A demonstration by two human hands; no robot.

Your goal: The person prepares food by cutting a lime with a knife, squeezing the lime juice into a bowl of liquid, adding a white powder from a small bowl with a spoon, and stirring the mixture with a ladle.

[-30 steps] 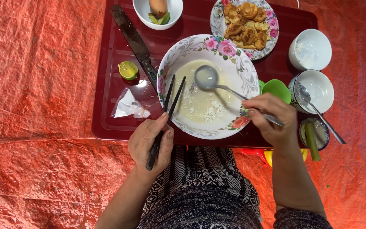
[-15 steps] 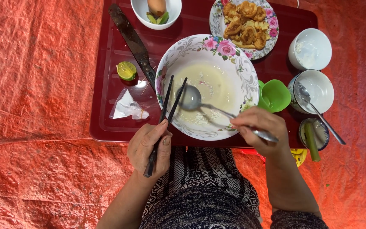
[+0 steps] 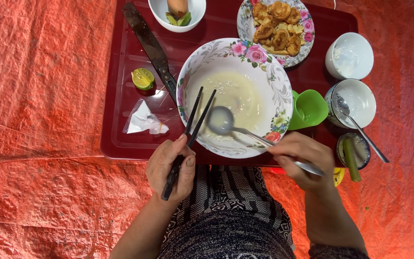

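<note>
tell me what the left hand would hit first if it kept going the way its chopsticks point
Probably the flowered bowl: the left hand aims its dark chopsticks up and right over the near rim. Depth is unclear, so the spoon could come first.

A casual meal spot at floor level, likely a home or simple eating place. A wrinkled orange-red woven plastic tarp (image 3: 39, 96) covers the ground. On it sits a dark red rectangular plastic tray (image 3: 120, 120) serving as the dining surface, laden with a large floral-rimmed ceramic bowl of pale broth (image 3: 264, 72), a floral plate of golden fried pieces (image 3: 276, 31), small white ceramic bowls (image 3: 350, 56), a halved green lime (image 3: 143, 78) and a long dark-bladed knife (image 3: 150, 45).
</note>
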